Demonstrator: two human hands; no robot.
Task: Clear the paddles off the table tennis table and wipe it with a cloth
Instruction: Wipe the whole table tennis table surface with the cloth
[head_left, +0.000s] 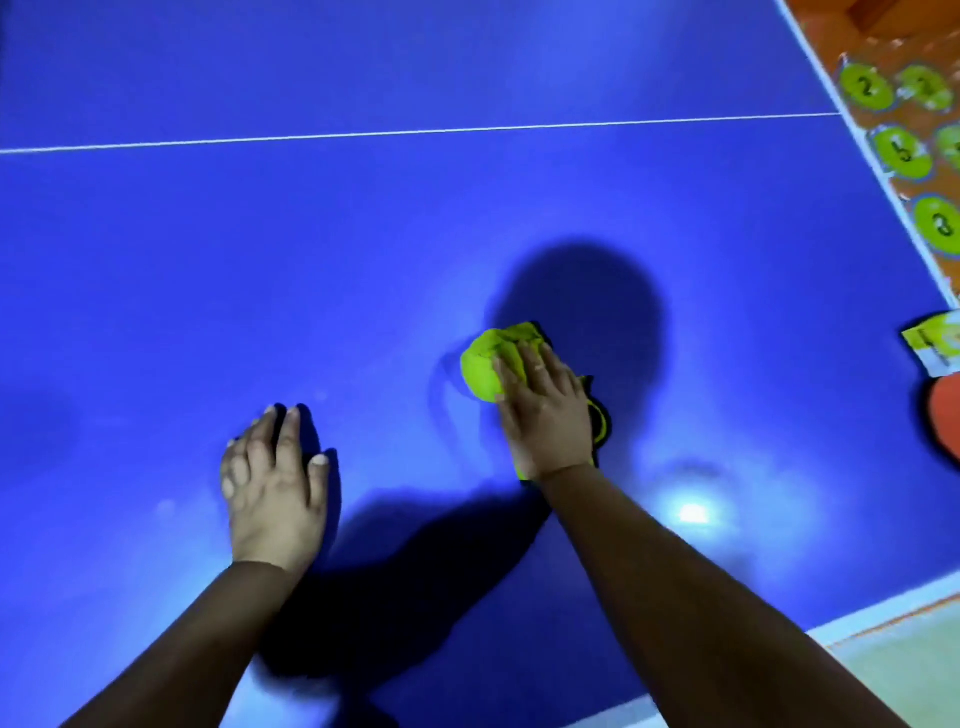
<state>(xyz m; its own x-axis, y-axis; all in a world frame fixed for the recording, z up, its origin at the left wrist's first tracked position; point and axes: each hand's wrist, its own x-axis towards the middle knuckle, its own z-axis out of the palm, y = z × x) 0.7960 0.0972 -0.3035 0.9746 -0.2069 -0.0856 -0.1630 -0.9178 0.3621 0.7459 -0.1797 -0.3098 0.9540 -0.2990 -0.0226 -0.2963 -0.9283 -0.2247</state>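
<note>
Left hand (275, 488) flat on table (415, 234), fingers straight, holding nothing. Right hand (545, 410) pressing bunched green cloth (485, 366) mid-table, fingers laid flat over it. Red paddle (943, 421) at far right margin, seemingly uncleared. Risk: rightward stroke could knock paddle off edge. Legible: floor discs (866, 87) numbered 2, 5, 8.

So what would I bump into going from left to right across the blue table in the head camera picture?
Left hand → green cloth → red paddle
</note>
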